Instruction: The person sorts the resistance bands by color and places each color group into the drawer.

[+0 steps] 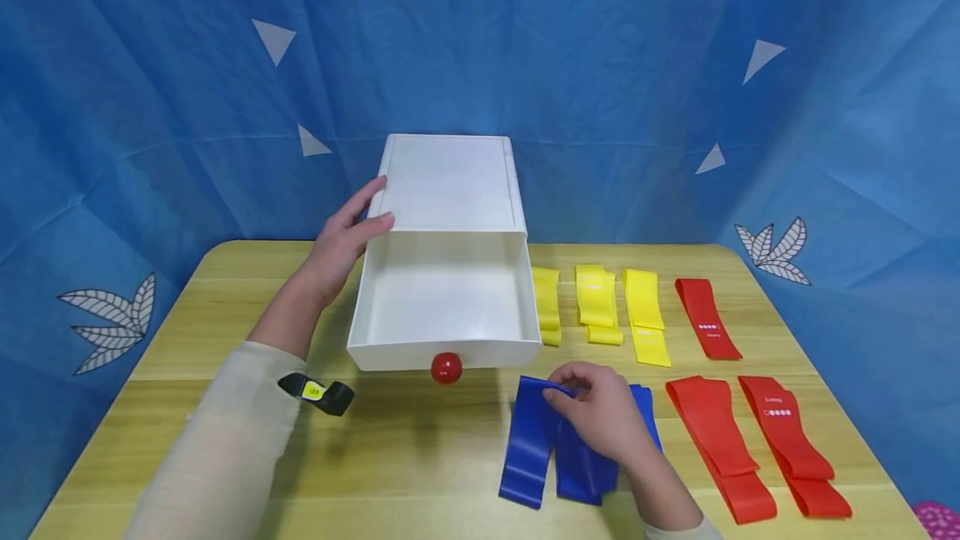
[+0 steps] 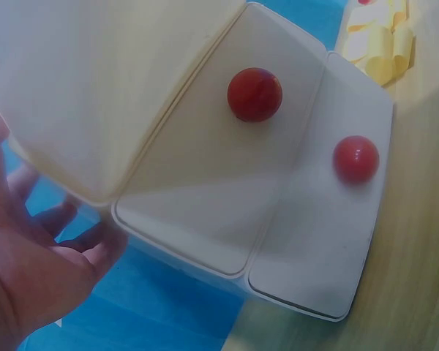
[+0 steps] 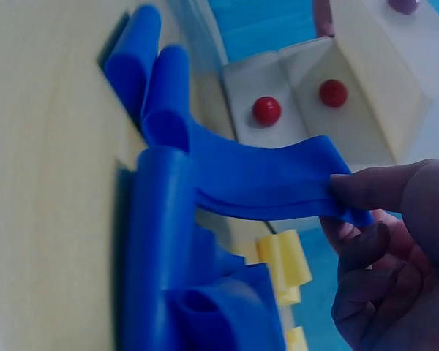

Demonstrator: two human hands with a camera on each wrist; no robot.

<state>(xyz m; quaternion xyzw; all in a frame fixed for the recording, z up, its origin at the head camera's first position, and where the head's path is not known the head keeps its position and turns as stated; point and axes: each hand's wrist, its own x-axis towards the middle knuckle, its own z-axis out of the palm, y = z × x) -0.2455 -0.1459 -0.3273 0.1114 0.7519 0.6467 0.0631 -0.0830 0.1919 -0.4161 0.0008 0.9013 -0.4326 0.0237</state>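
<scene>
A white drawer cabinet (image 1: 453, 182) stands at the back of the table with its top drawer (image 1: 405, 354) pulled out, nothing inside. My left hand (image 1: 337, 244) rests along the cabinet's left side, fingers extended, thumb near the top's front edge. In the right wrist view, my right hand (image 3: 395, 248) pinches one end of a blue resistance band (image 3: 263, 175) between thumb and fingers, lifting that end off the table. Other blue resistance bands (image 1: 585, 469) lie beneath and beside the right hand, partly hidden by it.
Folded yellow bands (image 1: 596, 298) lie right of the cabinet, one partly hidden behind the drawer. Red bands (image 1: 720, 440) lie further right. A red knob (image 1: 447, 367) sticks out from the open drawer's front; two lower red knobs (image 2: 254, 95) show in the left wrist view.
</scene>
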